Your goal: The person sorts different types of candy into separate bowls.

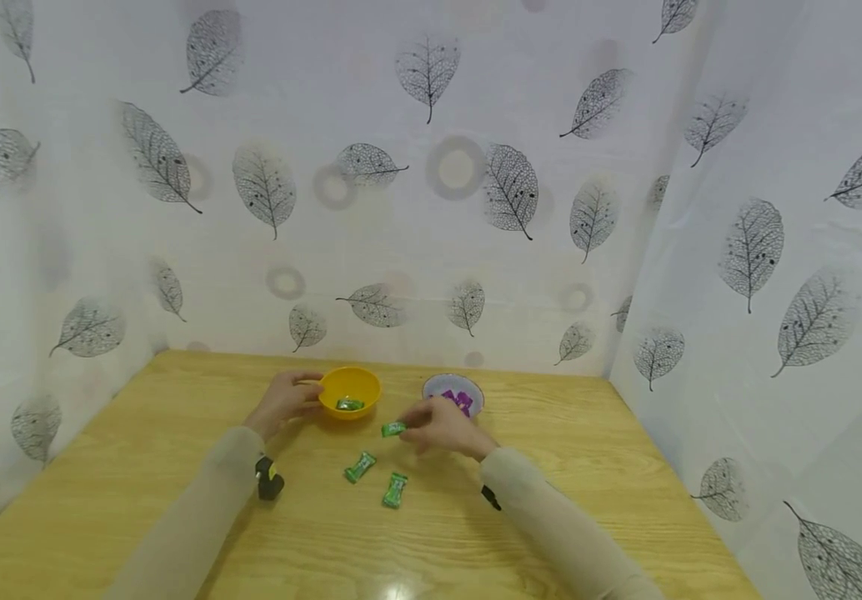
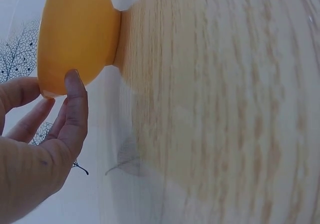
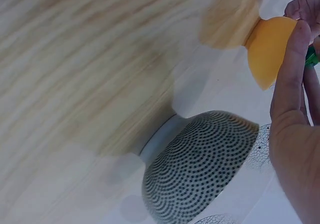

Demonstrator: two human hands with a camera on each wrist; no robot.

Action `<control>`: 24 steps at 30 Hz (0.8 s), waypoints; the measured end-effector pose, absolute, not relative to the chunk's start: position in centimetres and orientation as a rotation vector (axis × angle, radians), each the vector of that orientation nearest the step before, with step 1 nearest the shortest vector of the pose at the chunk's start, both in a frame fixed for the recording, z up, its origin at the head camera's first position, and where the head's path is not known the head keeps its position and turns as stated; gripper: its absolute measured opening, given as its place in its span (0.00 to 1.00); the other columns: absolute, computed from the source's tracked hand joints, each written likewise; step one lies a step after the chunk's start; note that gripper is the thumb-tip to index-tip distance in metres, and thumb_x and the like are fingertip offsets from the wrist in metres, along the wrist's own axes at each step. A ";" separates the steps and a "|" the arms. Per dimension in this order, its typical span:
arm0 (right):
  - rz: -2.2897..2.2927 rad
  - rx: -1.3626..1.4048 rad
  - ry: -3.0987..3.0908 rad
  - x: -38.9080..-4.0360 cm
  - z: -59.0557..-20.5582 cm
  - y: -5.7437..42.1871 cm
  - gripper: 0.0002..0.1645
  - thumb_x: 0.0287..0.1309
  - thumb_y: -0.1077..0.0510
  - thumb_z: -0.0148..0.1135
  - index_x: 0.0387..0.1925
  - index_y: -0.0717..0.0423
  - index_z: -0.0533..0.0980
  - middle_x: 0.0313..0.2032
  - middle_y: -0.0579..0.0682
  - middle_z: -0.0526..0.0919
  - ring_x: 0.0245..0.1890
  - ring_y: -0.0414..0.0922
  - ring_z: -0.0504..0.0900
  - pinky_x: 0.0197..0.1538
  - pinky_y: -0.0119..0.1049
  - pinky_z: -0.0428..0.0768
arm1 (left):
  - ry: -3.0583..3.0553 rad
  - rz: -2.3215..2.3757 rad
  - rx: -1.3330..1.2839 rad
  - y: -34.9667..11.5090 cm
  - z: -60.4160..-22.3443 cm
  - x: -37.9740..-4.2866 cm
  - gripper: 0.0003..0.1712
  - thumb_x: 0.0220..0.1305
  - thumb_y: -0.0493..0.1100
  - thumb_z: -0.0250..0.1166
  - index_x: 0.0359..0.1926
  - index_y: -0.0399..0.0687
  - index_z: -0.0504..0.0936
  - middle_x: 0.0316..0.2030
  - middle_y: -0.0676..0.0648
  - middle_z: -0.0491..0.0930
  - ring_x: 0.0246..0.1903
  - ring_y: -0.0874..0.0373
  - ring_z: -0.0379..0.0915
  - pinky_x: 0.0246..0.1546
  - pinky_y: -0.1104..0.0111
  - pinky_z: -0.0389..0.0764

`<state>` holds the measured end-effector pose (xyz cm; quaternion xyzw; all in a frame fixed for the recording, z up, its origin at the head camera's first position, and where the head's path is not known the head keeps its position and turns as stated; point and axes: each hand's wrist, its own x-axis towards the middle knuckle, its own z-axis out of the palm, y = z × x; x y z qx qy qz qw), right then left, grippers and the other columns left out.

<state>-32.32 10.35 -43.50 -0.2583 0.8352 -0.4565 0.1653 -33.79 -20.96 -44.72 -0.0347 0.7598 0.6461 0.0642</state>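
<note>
My left hand holds the yellow bowl at its left side, fingertips right at the rim. A green-wrapped candy lies inside that bowl. Between thumb and fingers, my right hand pinches another green-wrapped candy above the table, to the right of the yellow bowl. In the right wrist view the fingers cover most of this candy. Two more green-wrapped candies lie on the wood in front of the hands.
Behind my right hand stands a patterned bowl with purple-wrapped candies in it, partly hidden by that hand. The wooden table ends at a leaf-printed curtain behind and at both sides.
</note>
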 end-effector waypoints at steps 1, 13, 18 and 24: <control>-1.307 -0.727 2.383 -32.3 -43.4 10.1 0.15 0.56 0.58 0.70 0.46 0.51 0.83 0.42 0.48 0.87 0.37 0.52 0.87 0.37 0.42 0.87 | 2.294 1.951 -0.107 -20.9 -44.7 -33.8 0.27 0.70 0.36 0.56 0.67 0.31 0.66 0.63 0.27 0.68 0.51 0.46 0.80 0.50 0.60 0.84; -1.397 -0.718 2.388 -32.3 -43.1 7.9 0.12 0.58 0.58 0.68 0.44 0.56 0.84 0.42 0.54 0.87 0.44 0.57 0.85 0.34 0.39 0.87 | 2.286 1.963 -0.083 -20.8 -44.8 -33.8 0.29 0.69 0.36 0.57 0.68 0.32 0.64 0.65 0.27 0.65 0.54 0.41 0.78 0.50 0.60 0.84; -1.434 -0.678 2.410 -32.6 -43.0 7.0 0.14 0.59 0.58 0.68 0.46 0.57 0.84 0.43 0.54 0.87 0.43 0.58 0.85 0.35 0.41 0.87 | 2.299 1.960 -0.073 -20.8 -44.9 -33.8 0.29 0.69 0.36 0.57 0.68 0.31 0.65 0.65 0.27 0.65 0.53 0.41 0.79 0.48 0.63 0.85; -1.461 -0.613 2.476 -33.2 -42.5 5.7 0.17 0.59 0.55 0.68 0.48 0.60 0.82 0.46 0.56 0.86 0.36 0.58 0.87 0.36 0.39 0.87 | 2.295 1.969 -0.085 -20.7 -44.8 -33.6 0.28 0.69 0.36 0.57 0.67 0.30 0.65 0.65 0.27 0.65 0.52 0.42 0.79 0.49 0.62 0.84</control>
